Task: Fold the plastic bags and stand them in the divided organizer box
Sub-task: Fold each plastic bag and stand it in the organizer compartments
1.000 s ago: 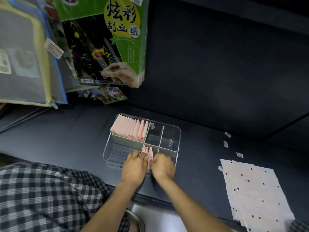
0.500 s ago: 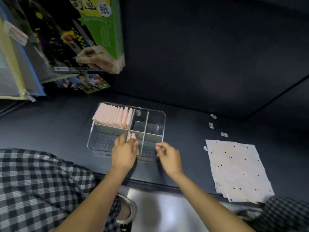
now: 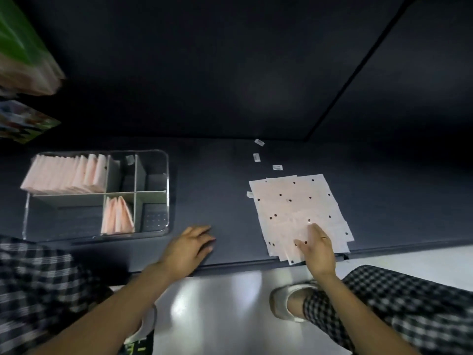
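So my right hand (image 3: 316, 248) lies flat, fingers spread, on the stack of dotted plastic bags (image 3: 297, 206); they look thin and slippery, so I'd pinch one near corner

flat bags (image 3: 294, 201): pale pink, dark dots | folded bags (image 3: 64, 175): pink | organizer box (image 3: 167, 190): clear | trousers (image 3: 409, 303): black-white check

head cam | looks forward-down from above | close over dark shelf (image 3: 217, 190) edge | single view
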Available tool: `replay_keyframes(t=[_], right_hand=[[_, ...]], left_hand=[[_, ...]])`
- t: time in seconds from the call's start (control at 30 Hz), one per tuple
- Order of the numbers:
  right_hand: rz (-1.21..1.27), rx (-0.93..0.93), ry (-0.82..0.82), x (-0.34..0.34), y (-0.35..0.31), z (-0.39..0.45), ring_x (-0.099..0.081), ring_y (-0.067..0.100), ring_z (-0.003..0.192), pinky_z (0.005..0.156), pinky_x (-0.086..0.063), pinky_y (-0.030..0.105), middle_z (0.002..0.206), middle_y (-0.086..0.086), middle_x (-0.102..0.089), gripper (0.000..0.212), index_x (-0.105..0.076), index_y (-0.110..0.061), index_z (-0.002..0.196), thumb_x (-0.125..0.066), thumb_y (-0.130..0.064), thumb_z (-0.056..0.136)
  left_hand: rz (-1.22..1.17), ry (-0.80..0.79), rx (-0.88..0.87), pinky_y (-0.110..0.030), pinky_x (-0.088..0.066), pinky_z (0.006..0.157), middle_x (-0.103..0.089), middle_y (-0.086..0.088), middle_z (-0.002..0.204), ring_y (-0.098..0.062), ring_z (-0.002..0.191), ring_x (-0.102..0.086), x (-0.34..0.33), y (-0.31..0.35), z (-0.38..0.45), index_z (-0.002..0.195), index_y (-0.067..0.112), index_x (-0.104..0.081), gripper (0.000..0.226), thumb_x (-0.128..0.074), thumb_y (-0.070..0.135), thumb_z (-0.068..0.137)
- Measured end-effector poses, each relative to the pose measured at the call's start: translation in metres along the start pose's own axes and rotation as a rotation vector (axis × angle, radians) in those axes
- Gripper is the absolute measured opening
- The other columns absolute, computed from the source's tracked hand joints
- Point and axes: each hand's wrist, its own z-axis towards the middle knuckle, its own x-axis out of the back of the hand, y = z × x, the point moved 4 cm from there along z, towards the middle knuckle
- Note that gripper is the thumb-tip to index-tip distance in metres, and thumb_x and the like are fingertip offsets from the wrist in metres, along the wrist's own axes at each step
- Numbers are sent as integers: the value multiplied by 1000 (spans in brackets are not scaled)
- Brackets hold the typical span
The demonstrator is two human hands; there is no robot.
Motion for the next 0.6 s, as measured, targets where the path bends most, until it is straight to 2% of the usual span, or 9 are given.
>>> replay_keyframes(t=[0.1,0.23,0.4,0.5,0.6], right_hand=[[17,19,83,3,3,-1,-41,27,132,104,-35,32,141,13,-47,42,-48,-3,133,-51,-22,96],[37,99,195,15,-2,-2,-60,30,107,86,-46,33,116,12,-65,31,-61,-4,119,-44,-20,99],[0,197,283,23,-31,-4,-57,26,110,82,-47,31,109,9,-69,29,-65,-6,115,-44,-18,99],[-68,360,183,14,-72,-12,-60,26,97,69,-48,33,93,8,-70,25,-65,-13,106,-44,-24,99],[-4,445,0,-5,-108,-30,-59,25,87,68,-45,35,87,7,-67,25,-62,-18,100,-43,-33,98]], left_hand=[[6,-45,12,-28,-20,115,-33,0,151,-21,141,-28,-15,-5,0,132,21,-55,38,-54,31,95],[56,-114,32,-23,-13,115,-22,7,156,-14,144,-17,-18,-8,0,138,29,-46,43,-48,38,96],[69,-134,40,-23,-11,117,-18,8,156,-13,144,-15,-10,2,3,143,32,-38,47,-46,38,97],[37,-65,-26,-24,-15,117,-19,11,156,-12,143,-17,0,21,8,147,31,-29,57,-52,37,95],[-14,-42,-92,-23,-16,116,-22,12,155,-9,143,-16,5,40,11,148,29,-26,70,-62,35,89]])
